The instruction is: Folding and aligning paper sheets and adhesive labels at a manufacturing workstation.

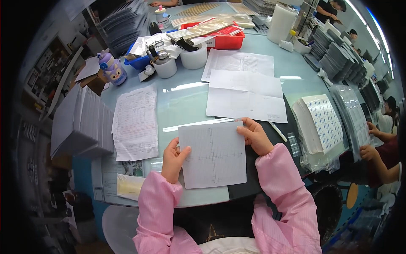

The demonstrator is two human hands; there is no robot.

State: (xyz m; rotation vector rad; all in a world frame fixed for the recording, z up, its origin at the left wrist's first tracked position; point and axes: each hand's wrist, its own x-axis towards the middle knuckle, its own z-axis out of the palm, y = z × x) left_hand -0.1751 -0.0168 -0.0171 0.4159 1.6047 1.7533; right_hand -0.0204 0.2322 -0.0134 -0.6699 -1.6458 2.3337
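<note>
Between my two hands is a white square sheet (198,169) printed with a fine grid and two crossing axes, held up over the table's near edge. My left hand (174,160) grips its left side, thumb on the face and fingers behind. My right hand (255,136) pinches the upper right corner the same way. Both forearms wear pink sleeves. Beyond the sheet lie creased white papers (247,99) with faint print. A white pen-like stick (278,131) rests beside my right hand. To the left lies a wrinkled printed form (135,122).
A tall stack of white sheets (80,122) stands at the left edge, near a purple bottle (111,67). Blue (137,62) and red (237,41) bins and white tubs (165,69) sit at the back. On the right are bagged blue-patterned sheets (323,122) and a co-worker's hands (370,152).
</note>
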